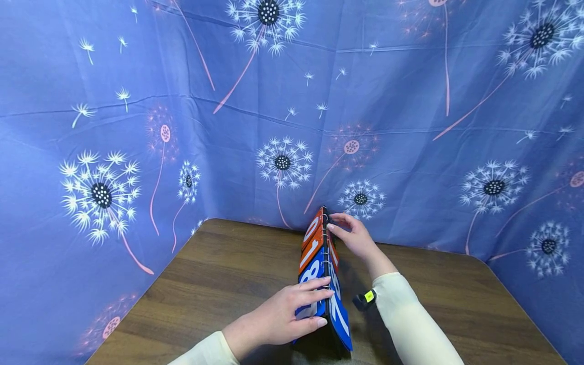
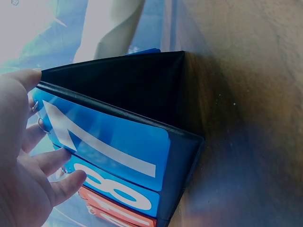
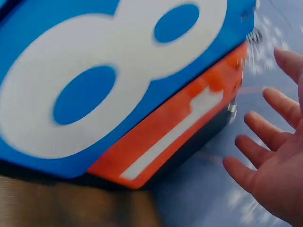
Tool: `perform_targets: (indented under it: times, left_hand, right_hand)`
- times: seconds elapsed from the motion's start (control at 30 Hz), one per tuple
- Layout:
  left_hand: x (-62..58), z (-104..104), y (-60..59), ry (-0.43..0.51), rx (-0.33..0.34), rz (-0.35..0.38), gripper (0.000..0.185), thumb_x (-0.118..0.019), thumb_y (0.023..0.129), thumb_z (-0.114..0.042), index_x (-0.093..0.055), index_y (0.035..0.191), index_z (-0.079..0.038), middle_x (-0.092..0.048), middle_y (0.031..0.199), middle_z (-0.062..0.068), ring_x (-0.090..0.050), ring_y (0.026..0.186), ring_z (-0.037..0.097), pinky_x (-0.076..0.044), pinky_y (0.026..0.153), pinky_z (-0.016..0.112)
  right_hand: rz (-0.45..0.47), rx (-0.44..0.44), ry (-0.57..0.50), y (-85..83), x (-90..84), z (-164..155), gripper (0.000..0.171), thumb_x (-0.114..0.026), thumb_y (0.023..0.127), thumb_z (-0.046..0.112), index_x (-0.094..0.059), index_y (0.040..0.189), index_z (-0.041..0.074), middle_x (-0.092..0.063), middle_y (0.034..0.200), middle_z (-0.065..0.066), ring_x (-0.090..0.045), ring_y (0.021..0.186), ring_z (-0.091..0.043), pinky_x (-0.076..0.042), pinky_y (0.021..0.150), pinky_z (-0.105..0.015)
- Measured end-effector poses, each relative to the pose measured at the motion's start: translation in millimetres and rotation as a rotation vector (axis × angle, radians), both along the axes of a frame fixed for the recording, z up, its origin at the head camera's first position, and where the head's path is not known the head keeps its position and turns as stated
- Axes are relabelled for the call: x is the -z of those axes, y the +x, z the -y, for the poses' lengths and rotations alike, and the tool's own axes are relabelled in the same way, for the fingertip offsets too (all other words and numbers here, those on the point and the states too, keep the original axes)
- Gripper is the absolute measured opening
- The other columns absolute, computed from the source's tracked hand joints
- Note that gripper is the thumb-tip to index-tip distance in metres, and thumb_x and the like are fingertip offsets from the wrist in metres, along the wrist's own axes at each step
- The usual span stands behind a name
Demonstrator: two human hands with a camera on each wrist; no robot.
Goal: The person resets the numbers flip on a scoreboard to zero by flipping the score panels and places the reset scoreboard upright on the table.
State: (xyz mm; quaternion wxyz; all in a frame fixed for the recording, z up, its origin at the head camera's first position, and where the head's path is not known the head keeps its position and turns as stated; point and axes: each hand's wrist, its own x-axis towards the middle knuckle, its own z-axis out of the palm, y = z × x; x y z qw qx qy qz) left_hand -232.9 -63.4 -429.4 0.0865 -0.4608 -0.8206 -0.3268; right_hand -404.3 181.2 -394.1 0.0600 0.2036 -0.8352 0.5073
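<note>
A tent-shaped flip scoreboard (image 1: 319,263) stands on the wooden table (image 1: 219,274), with blue number cards at its near end and orange ones at its far end. My left hand (image 1: 315,304) lies on the near end with straight fingers across the top ridge and the blue cards. In the left wrist view the left hand (image 2: 33,175) touches the blue cards of the scoreboard (image 2: 118,142), which show a 7 and an 8. My right hand (image 1: 339,228) is at the far end by the ring binding. In the right wrist view the right hand (image 3: 270,151) has spread fingers just off the scoreboard's orange card (image 3: 180,127).
A blue cloth with a dandelion print (image 1: 410,126) hangs close behind and to both sides of the table. A small black device with a yellow tag (image 1: 365,299) sits on my right wrist. Bare wood lies left and right of the scoreboard.
</note>
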Motion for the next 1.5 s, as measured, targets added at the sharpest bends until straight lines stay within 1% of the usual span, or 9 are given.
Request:
perform_targets:
  times: [0.1, 0.2, 0.33, 0.43, 0.7, 1.0, 1.13, 1.33, 1.5]
  left_hand:
    - [0.2, 0.8, 0.5, -0.003, 0.000, 0.015, 0.051, -0.053, 0.106, -0.043, -0.051, 0.153, -0.024, -0.037, 0.167, -0.010, -0.045, 0.150, 0.019, -0.046, 0.116, 0.046]
    - [0.2, 1.2, 0.7, -0.004, -0.002, 0.025, 0.051, -0.053, 0.106, -0.044, -0.051, 0.153, -0.024, -0.036, 0.167, -0.011, -0.044, 0.150, 0.019, -0.047, 0.115, 0.047]
    - [-0.2, 0.9, 0.4, -0.010, -0.002, 0.015, 0.051, -0.052, 0.106, -0.045, -0.050, 0.154, -0.025, -0.036, 0.167, -0.011, -0.045, 0.150, 0.019, -0.048, 0.114, 0.047]
    - [-0.5, 0.7, 0.0, -0.009, 0.003, 0.019, 0.051, -0.051, 0.106, -0.046, -0.049, 0.154, -0.026, -0.036, 0.167, -0.010, -0.045, 0.150, 0.019, -0.049, 0.113, 0.047]
    - [-1.5, 0.8, -0.2, -0.017, -0.006, 0.041, 0.051, -0.050, 0.107, -0.047, -0.050, 0.154, -0.027, -0.035, 0.167, -0.013, -0.045, 0.150, 0.020, -0.050, 0.112, 0.048]
    - [-1.0, 0.7, 0.7, -0.021, -0.005, 0.042, 0.052, -0.049, 0.107, -0.048, -0.049, 0.154, -0.028, -0.037, 0.167, -0.008, -0.044, 0.151, 0.019, -0.050, 0.112, 0.048]
    - [-1.1, 0.9, 0.7, -0.023, -0.011, 0.046, 0.052, -0.050, 0.106, -0.048, -0.049, 0.154, -0.028, -0.036, 0.167, -0.013, -0.044, 0.150, 0.019, -0.050, 0.112, 0.047]
    - [-2.5, 1.4, 2.2, -0.039, -0.022, 0.087, 0.053, -0.048, 0.106, -0.052, -0.047, 0.155, -0.031, -0.034, 0.167, -0.014, -0.044, 0.151, 0.019, -0.050, 0.111, 0.048]
    - [-3.3, 0.9, 2.4, -0.037, -0.023, 0.096, 0.053, -0.048, 0.106, -0.052, -0.047, 0.155, -0.031, -0.035, 0.167, -0.012, -0.045, 0.150, 0.019, -0.051, 0.111, 0.048]
  right_hand:
    - [0.086, 0.029, -0.106, -1.9, 22.3, -9.9, 0.049, -0.069, 0.099, 0.034, -0.062, 0.137, 0.004, -0.067, 0.134, -0.020, -0.066, 0.116, -0.019, -0.052, 0.101, -0.040]
    - [0.183, 0.036, -0.143, -2.5, 45.2, -15.4, 0.051, -0.071, 0.097, 0.034, -0.061, 0.138, 0.005, -0.067, 0.135, -0.019, -0.065, 0.108, -0.011, -0.053, 0.096, -0.039]
    - [0.282, 0.032, -0.109, -1.3, 68.5, -18.8, 0.056, -0.073, 0.095, 0.042, -0.060, 0.140, 0.012, -0.065, 0.139, -0.016, -0.065, 0.114, -0.017, -0.055, 0.095, -0.046]
    - [0.319, 0.052, -0.090, -0.1, 78.3, -20.9, 0.058, -0.074, 0.092, 0.048, -0.062, 0.138, 0.015, -0.065, 0.139, -0.014, -0.065, 0.117, -0.023, -0.057, 0.093, -0.045]
    - [0.297, 0.120, -0.012, 5.2, 82.8, -27.8, 0.057, -0.077, 0.090, 0.047, -0.066, 0.133, 0.011, -0.068, 0.132, -0.014, -0.066, 0.109, -0.024, -0.056, 0.084, -0.037]
    - [0.323, 0.089, -0.010, 9.2, 84.0, -24.9, 0.061, -0.072, 0.091, 0.053, -0.063, 0.139, 0.015, -0.065, 0.140, -0.012, -0.062, 0.122, -0.027, -0.054, 0.093, -0.043]
    - [0.314, 0.146, -0.011, 9.6, 86.4, -23.5, 0.058, -0.075, 0.090, 0.052, -0.066, 0.132, 0.013, -0.069, 0.128, -0.011, -0.062, 0.110, -0.025, -0.054, 0.085, -0.036]
    - [0.293, 0.283, -0.054, 7.2, 91.9, -26.4, 0.032, -0.076, 0.093, 0.035, -0.068, 0.106, 0.007, -0.066, 0.099, -0.009, -0.059, 0.085, -0.024, -0.050, 0.069, -0.029]
    - [0.248, 0.336, -0.091, 6.4, 91.8, -29.0, 0.023, -0.074, 0.095, 0.025, -0.065, 0.099, 0.005, -0.062, 0.092, -0.008, -0.058, 0.079, -0.024, -0.051, 0.062, -0.029]
